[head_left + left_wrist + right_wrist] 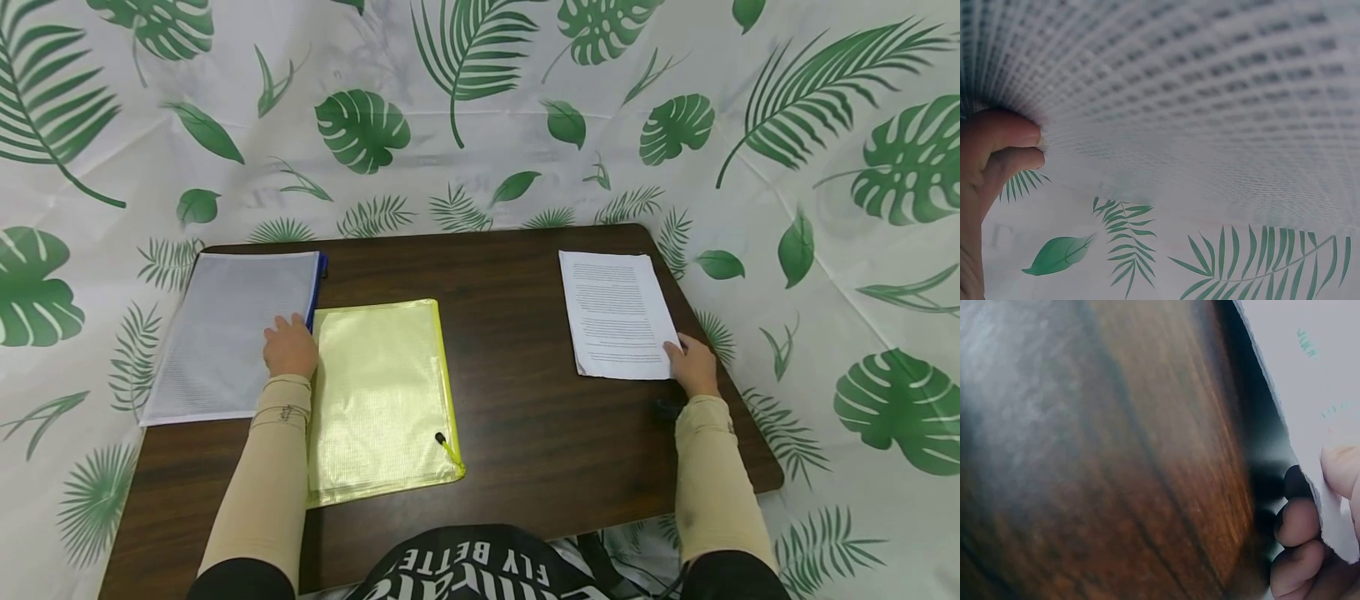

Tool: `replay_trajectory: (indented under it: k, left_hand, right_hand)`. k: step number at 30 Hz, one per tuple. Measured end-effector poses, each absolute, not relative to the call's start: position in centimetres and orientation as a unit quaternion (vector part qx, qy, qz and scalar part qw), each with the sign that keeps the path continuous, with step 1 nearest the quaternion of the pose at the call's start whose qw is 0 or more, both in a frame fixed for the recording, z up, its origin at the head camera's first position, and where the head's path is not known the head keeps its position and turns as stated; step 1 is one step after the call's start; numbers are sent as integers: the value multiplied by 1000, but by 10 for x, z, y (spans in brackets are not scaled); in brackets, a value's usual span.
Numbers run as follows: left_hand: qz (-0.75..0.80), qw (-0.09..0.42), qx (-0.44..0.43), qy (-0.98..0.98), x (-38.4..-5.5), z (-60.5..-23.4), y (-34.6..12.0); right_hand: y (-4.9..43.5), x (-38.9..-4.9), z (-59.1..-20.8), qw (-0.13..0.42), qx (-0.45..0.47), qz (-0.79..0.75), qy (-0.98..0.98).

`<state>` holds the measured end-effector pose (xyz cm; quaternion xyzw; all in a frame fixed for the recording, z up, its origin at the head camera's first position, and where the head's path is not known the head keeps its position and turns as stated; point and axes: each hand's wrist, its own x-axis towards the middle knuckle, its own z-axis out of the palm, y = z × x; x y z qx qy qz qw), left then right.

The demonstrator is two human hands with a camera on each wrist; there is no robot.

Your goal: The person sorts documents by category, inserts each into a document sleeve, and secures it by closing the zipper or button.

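Observation:
At the left of the head view my left hand [291, 348] is at the right side of a translucent mesh zipper pouch [232, 308] with a blue zip edge. In the left wrist view the thumb and a finger pinch the pouch [1197, 94], whose grid fills the upper part. On the right, my right hand [693, 367] grips the lower right corner of printed white paper [622, 312]. The right wrist view shows that paper [1297, 375] between the thumb and curled fingers [1297, 522]. A yellow mesh zipper pouch [375, 392] lies beside my left forearm.
Everything lies on a dark brown wooden table [510, 333] with rounded corners. The yellow pouch has a zip pull [442, 439] near its lower right corner. A small dark object [666, 408] sits by my right wrist. Leaf-patterned cloth [480, 167] hangs behind the table.

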<state>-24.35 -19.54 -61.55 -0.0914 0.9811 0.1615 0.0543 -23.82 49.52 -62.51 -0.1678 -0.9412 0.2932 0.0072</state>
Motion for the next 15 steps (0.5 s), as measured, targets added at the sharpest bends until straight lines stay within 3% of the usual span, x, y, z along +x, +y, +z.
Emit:
replay_trajectory:
  k: [15]
  left_hand:
    - [160, 58, -86, 982, -243, -617, -197]
  right_hand:
    - [488, -239, -614, -16, -233, 380, -895]
